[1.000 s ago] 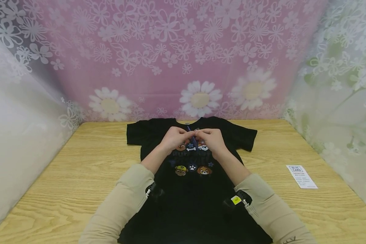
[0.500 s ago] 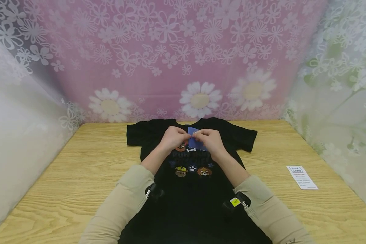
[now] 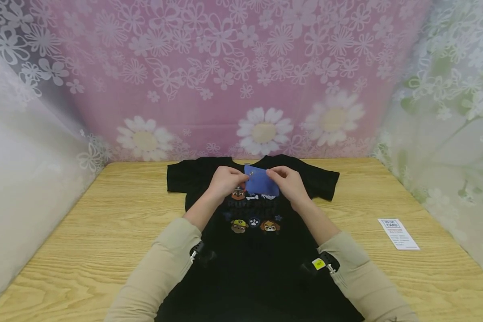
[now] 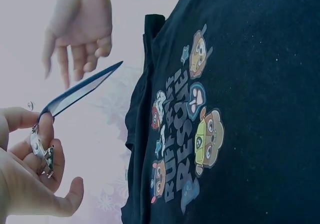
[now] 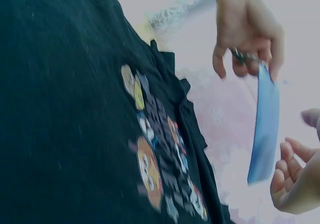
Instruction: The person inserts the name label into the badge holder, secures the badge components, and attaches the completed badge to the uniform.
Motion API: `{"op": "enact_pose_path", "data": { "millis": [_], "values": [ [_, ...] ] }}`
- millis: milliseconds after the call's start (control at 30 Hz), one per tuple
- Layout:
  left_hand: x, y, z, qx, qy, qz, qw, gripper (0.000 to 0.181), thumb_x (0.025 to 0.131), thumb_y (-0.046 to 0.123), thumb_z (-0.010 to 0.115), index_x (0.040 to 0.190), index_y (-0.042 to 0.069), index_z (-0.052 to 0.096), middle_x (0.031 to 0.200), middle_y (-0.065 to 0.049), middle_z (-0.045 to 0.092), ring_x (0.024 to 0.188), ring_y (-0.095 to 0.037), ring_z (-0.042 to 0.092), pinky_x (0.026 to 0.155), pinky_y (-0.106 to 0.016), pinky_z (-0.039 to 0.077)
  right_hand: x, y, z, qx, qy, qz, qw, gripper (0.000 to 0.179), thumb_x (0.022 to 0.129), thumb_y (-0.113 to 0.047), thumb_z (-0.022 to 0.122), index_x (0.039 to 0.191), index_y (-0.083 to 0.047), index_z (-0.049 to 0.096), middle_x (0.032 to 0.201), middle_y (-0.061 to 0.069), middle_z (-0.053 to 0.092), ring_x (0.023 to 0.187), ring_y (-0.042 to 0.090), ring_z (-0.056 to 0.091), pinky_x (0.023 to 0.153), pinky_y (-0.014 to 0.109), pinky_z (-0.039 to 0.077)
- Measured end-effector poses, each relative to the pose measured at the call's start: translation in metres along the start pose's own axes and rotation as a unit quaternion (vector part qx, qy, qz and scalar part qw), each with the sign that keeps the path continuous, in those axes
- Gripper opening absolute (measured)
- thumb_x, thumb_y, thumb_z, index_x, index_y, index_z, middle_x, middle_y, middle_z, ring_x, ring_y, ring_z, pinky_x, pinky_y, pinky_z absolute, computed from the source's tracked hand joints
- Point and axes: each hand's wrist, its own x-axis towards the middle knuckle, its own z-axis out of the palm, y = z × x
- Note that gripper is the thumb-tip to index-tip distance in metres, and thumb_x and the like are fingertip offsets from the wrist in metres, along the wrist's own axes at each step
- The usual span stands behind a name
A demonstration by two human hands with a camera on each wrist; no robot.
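Note:
A flat blue badge holder (image 3: 261,181) is held up over the chest of a black T-shirt (image 3: 257,268) in the head view. My left hand (image 3: 227,181) pinches its left edge between thumb and finger. In the left wrist view a short strap with a metal clip (image 4: 47,159) hangs from that corner among my left fingers. My right hand (image 3: 287,181) is beside the holder's right end, thumb and fingers apart. Both wrist views show a gap between the right fingers (image 5: 287,154) and the holder.
The T-shirt lies spread on a wooden table (image 3: 104,232), its cartoon print (image 3: 253,223) facing up. A white card printed ID/IC CARD (image 3: 398,234) lies at the right. Flowered curtains (image 3: 241,67) stand behind and at both sides.
The blue holder has turned from edge-on to face the head camera. My right hand has let go near the clip and moved right, while my left hand keeps its pinch.

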Motion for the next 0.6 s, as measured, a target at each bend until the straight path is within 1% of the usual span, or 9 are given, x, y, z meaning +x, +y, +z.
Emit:
{"op": "enact_pose_path", "data": {
  "millis": [133,233,267,367,467,533,600],
  "values": [
    [0.0,-0.002,-0.003,-0.016,-0.005,-0.001,0.9999,0.02,0.087,0.017,0.064,0.088,0.0,0.073,0.079,-0.01,0.067,0.087,-0.022,0.06,0.083,-0.04,0.046,0.004,0.009,-0.013,-0.059,-0.017,0.017,0.998,0.042,0.091,-0.029,0.058,0.12,0.001,0.056,0.117,0.017,0.054,0.108,0.029,0.048,0.094,0.044,0.038],
    [0.0,-0.004,-0.004,-0.017,-0.015,0.003,0.9997,0.021,0.087,0.018,0.063,0.09,0.0,0.073,0.083,-0.008,0.066,0.089,-0.022,0.059,0.087,-0.042,0.044,0.006,0.015,-0.019,-0.084,-0.036,0.033,0.9952,0.05,0.091,-0.031,0.058,0.126,0.004,0.051,0.122,0.02,0.051,0.112,0.031,0.046,0.096,0.045,0.036],
    [0.0,-0.004,-0.004,-0.018,-0.019,0.004,0.9997,0.021,0.087,0.018,0.063,0.091,0.0,0.073,0.084,-0.008,0.066,0.089,-0.022,0.059,0.087,-0.043,0.044,0.006,0.016,-0.021,-0.088,-0.043,0.038,0.9945,0.05,0.091,-0.031,0.057,0.125,0.005,0.052,0.122,0.021,0.052,0.111,0.031,0.047,0.095,0.044,0.037],
    [-0.001,-0.004,-0.004,-0.022,-0.032,0.011,0.9992,0.021,0.087,0.017,0.063,0.09,-0.001,0.073,0.081,-0.006,0.066,0.092,-0.027,0.058,0.088,-0.045,0.043,0.006,0.02,-0.025,-0.084,-0.061,0.054,0.9931,0.048,0.091,-0.032,0.057,0.119,0.007,0.056,0.113,0.018,0.055,0.101,0.029,0.05,0.085,0.039,0.042],
    [-0.001,-0.005,-0.005,-0.029,-0.049,0.016,0.9982,0.022,0.087,0.017,0.062,0.09,-0.002,0.072,0.076,-0.006,0.065,0.094,-0.031,0.058,0.09,-0.047,0.041,0.006,0.023,-0.029,-0.063,-0.074,0.071,0.9927,0.043,0.091,-0.031,0.058,0.111,0.007,0.061,0.104,0.014,0.056,0.09,0.024,0.051,0.076,0.036,0.041],
    [-0.001,-0.006,-0.005,-0.032,-0.059,0.014,0.9976,0.021,0.087,0.016,0.062,0.089,-0.002,0.072,0.074,-0.004,0.064,0.091,-0.029,0.059,0.091,-0.048,0.04,0.006,0.023,-0.031,-0.049,-0.076,0.083,0.9924,0.043,0.091,-0.031,0.059,0.111,0.007,0.06,0.104,0.013,0.057,0.088,0.022,0.051,0.076,0.037,0.041],
    [-0.002,-0.007,-0.006,-0.035,-0.068,0.013,0.997,0.021,0.087,0.015,0.06,0.086,-0.002,0.072,0.072,-0.004,0.063,0.085,-0.025,0.059,0.09,-0.046,0.04,0.006,0.022,-0.033,-0.035,-0.074,0.093,0.9923,0.043,0.09,-0.031,0.059,0.111,0.007,0.06,0.105,0.013,0.056,0.088,0.021,0.05,0.078,0.038,0.041]
  ]
}}
